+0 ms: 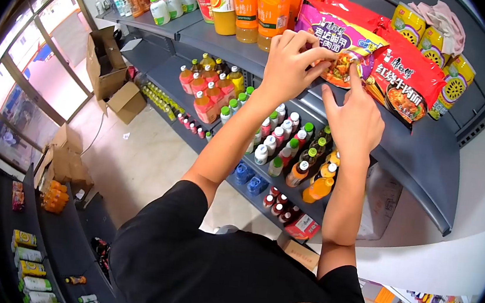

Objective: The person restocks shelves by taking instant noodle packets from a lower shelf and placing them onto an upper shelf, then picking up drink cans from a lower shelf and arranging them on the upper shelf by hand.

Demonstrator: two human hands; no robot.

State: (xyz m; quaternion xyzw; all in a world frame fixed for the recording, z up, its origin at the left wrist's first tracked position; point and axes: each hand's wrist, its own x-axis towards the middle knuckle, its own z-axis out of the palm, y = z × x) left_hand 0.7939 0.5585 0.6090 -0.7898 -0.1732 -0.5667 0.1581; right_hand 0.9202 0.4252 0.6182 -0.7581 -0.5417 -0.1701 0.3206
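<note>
A purple instant noodle packet (346, 43) stands at the front of the upper shelf, partly covered by my fingers. My left hand (292, 65) is at its lower left edge, with fingers bent and thumb and forefinger closed on the packet; the exact grip is partly hidden. On the packet's lower right front lies the outstretched forefinger of my right hand (357, 121). The right thumb points up, apart from that finger, near the packet's bottom edge. Beside it leans a red instant noodle packet (404, 83), with more red packets behind.
Orange juice bottles (272, 10) stand left of the packets. Yellow cans (456, 79) and a pink cloth (445, 24) are on the right. Lower shelves hold many drink bottles (210, 89). Cardboard boxes (106, 66) lie on the floor, and another shelf (63, 227) stands at lower left.
</note>
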